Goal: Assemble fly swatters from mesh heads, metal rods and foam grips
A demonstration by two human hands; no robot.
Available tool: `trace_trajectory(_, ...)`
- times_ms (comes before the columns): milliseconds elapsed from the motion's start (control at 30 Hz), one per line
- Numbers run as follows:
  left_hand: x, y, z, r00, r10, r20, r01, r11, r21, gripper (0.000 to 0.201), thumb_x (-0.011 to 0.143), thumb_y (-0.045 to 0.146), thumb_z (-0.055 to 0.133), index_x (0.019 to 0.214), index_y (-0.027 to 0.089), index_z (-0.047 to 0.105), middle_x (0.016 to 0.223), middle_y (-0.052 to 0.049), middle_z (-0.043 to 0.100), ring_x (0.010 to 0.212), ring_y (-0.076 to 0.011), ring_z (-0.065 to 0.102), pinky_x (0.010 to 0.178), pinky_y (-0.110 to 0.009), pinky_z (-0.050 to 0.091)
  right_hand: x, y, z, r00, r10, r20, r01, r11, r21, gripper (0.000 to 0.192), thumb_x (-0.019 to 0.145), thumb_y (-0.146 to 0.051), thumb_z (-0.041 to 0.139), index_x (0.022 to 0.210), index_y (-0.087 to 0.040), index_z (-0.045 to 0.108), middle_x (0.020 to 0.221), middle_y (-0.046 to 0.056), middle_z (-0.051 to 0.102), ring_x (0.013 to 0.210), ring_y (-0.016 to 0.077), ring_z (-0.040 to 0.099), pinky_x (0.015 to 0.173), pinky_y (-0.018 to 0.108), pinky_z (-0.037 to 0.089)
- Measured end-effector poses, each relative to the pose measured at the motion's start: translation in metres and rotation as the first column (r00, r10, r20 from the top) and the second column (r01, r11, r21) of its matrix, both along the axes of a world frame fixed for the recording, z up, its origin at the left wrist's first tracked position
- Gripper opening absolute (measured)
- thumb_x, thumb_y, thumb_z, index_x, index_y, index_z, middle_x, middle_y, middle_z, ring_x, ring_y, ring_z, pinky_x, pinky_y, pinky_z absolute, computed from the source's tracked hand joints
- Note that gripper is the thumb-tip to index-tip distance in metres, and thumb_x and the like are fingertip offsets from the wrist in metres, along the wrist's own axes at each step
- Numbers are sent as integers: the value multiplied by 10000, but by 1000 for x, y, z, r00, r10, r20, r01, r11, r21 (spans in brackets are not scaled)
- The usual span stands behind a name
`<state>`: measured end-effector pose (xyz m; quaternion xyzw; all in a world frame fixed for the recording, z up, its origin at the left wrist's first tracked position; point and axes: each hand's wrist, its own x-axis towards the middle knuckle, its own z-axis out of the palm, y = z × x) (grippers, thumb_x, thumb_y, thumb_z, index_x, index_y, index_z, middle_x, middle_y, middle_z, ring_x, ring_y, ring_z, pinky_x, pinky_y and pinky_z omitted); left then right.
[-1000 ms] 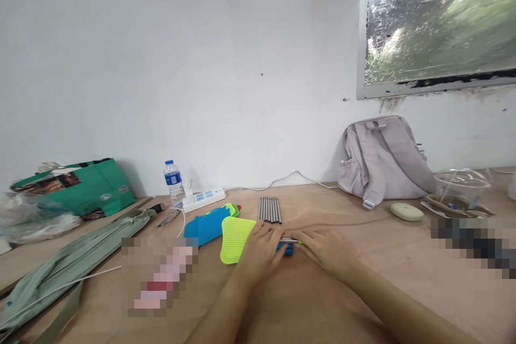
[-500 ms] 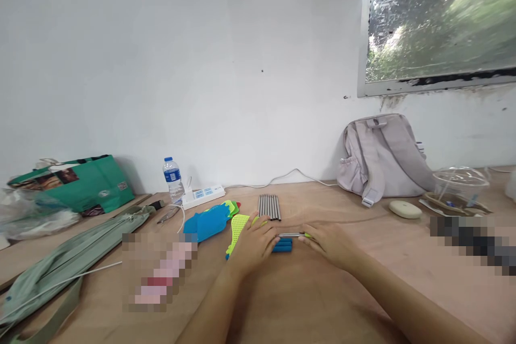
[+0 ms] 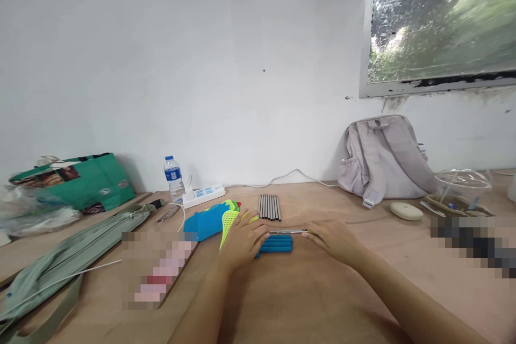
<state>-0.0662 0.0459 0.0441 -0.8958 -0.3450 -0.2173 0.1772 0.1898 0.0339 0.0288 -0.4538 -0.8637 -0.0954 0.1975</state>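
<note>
Rods (image 3: 270, 207) lie behind handles (image 3: 276, 244); backpack (image 3: 382, 158) far right.

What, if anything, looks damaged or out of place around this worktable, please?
The window frame at upper right is the odd spot: its paint is peeling, with dark stains along the sill. On the table, the metal rods lie neatly side by side.

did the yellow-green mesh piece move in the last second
Yes. The yellow-green perforated plastic mesh piece, flat on the table before, is now tipped up under the left hand, nearer the row of grey metal rods.
</note>
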Motion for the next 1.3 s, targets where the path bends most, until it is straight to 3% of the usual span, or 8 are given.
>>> trace_trajectory(267,-18,5,5,999,46,19,-47,997,67,237,863,249,357,929,258,585,991,38,615,1140,-189,397,1036,-414,170,33,7,7,999,-35,-1,35,998,-45,354,893,-410,278,925,-229,580,873,33,657,797,186,594,628,264,373)
trace_trajectory(467,4,6,-9,980,134,145,-168,952,254,232,862,214,364,986,218,561,1118,-2,571,1160,-210,385,1027,-416,191,20,3,0,996,-82,-46,80,996,-51,333,898,-373,268,920,-209,556,883,49,639,792,189,580,640,280,374)
trace_trajectory(600,29,3,-19,977,190,91,-204,964,173,250,888,204,298,915,166,544,868,-54,595,874,-191,532,810,-364,384,5,-4,-4,990,-59,-131,48,995,-87,310,897,-345,269,908,-200,543,849,55,631,788,180,571,653,281,373)
trace_trajectory(667,38,1,-23,984,179,17,-179,974,139,241,891,209,296,887,163,532,817,-53,569,774,-183,534,699,-335,400,-4,-8,-7,990,-42,-138,29,994,-101,267,880,-348,314,895,-199,534,843,50,630,777,182,569,646,279,365)
trace_trajectory(867,39,-6,-18,990,135,-42,-128,983,129,277,870,379,356,798,176,530,795,-55,554,758,-191,521,667,-324,372,-25,-16,-12,984,-160,-80,155,986,-65,171,817,-316,416,808,-203,544,714,24,629,621,162,543,524,250,255)
trace_trajectory(1033,34,-8,-7,986,153,-59,-145,981,133,321,887,382,307,781,180,533,744,-37,554,715,-169,526,620,-296,365,-22,-9,-6,980,-197,2,197,980,-8,152,779,-237,437,684,-191,547,641,23,614,579,143,521,499,257,190)
trace_trajectory(1167,32,-6,-7,983,162,-83,-151,980,127,328,894,377,285,816,184,539,752,-30,561,730,-169,537,634,-301,394,-15,-2,-6,978,-207,34,206,978,19,146,748,-208,448,663,-188,565,647,34,625,573,148,526,499,263,195)
trace_trajectory(1300,29,-9,-12,997,39,-72,-22,974,227,291,899,269,286,1071,174,500,1006,-62,571,999,-185,494,871,-349,366,-7,1,-11,966,-254,-35,253,967,-32,176,754,-218,432,688,-201,595,704,38,647,622,164,551,506,256,223)
